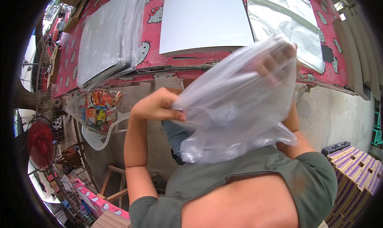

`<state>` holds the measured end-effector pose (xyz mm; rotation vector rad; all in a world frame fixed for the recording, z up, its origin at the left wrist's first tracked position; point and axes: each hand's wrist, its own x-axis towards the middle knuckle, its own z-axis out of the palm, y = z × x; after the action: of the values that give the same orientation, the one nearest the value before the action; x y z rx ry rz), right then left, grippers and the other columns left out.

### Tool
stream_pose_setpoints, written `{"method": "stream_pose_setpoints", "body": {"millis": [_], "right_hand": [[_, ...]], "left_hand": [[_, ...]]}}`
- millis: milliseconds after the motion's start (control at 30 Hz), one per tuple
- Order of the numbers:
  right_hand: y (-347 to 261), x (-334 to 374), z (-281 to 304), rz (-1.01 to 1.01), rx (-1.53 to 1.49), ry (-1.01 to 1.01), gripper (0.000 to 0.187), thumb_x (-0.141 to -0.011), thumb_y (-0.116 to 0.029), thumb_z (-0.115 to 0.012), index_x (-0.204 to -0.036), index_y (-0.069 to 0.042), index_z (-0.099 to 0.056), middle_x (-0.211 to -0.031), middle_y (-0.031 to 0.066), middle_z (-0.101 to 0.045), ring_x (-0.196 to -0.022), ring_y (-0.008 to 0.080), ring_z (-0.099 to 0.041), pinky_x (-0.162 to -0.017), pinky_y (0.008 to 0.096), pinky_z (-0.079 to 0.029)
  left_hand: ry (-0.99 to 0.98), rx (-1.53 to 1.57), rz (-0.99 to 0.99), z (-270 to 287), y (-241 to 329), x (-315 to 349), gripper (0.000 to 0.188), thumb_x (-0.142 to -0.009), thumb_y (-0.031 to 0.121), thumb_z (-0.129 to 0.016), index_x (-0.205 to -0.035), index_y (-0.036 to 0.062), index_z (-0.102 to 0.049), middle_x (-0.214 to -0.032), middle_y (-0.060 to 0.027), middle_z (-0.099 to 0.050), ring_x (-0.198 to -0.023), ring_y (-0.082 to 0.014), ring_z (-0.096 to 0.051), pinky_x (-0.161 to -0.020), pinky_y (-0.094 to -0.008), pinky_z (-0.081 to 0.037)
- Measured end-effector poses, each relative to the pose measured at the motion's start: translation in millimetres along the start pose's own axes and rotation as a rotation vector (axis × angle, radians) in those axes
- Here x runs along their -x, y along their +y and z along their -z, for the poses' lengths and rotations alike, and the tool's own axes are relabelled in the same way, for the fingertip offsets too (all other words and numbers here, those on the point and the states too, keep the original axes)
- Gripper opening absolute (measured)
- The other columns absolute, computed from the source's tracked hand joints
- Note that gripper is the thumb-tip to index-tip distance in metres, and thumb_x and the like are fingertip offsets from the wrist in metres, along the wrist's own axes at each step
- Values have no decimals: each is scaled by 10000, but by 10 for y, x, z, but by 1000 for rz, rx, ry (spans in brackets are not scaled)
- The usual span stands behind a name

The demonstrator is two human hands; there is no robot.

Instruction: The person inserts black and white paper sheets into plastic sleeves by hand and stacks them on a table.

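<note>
A clear plastic bag [239, 104] stretches between my two hands above my lap, its lower part crumpled against my shirt. My left hand [157, 105] pinches the bag's left edge between thumb and curled fingers. At the bag's upper right corner, my right hand [275, 64] shows blurred through the plastic, fingers bent around it; whether it is inside or behind the bag, I cannot tell. Beyond the bag, a stack of white sheets [203, 20] lies on the table. A pile of clear plastic sleeves [109, 36] is to its left, and more shiny clear plastic [285, 16] to its right.
The table has a pink cartoon-print cover [153, 66]. Below its left side hangs a clear bag of colourful wrappers [99, 112], by a white plastic chair [97, 138]. A red fan [41, 144] stands far left. Stacked cardboard pieces [355, 172] are at the right.
</note>
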<state>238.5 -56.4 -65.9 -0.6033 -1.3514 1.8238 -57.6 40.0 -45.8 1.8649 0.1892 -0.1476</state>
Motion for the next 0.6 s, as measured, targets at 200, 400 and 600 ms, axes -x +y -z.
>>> {"method": "stream_pose_setpoints", "body": {"millis": [200,400,600], "right_hand": [[111,122,147,20,266,-158,273,-630,-183,-770,-696,26,-606,-665,64,-611,-593,124,-544,-572,272,-447],[186,293,153,96,38,45,276,-718,-182,-691,-873,33,-612,-825,39,-596,-792,131,-558,-718,252,-443],[172,305,156,-185,289,11,304,-735,-190,-677,-916,36,-583,-798,23,-585,-768,100,-536,-676,254,-432]], "left_hand": [[459,1415,-917,-274,147,-50,374,-829,372,-536,-877,5,-592,-866,-100,-613,-760,-219,-598,-673,-326,-475],[273,151,173,-226,25,-8,368,-842,360,-512,-893,3,-587,-850,-110,-611,-774,-234,-601,-638,-345,-482],[341,1028,-827,-304,-198,-100,484,-789,458,-540,-1011,30,-577,-926,-142,-605,-848,-237,-584,-737,-391,-464]]}}
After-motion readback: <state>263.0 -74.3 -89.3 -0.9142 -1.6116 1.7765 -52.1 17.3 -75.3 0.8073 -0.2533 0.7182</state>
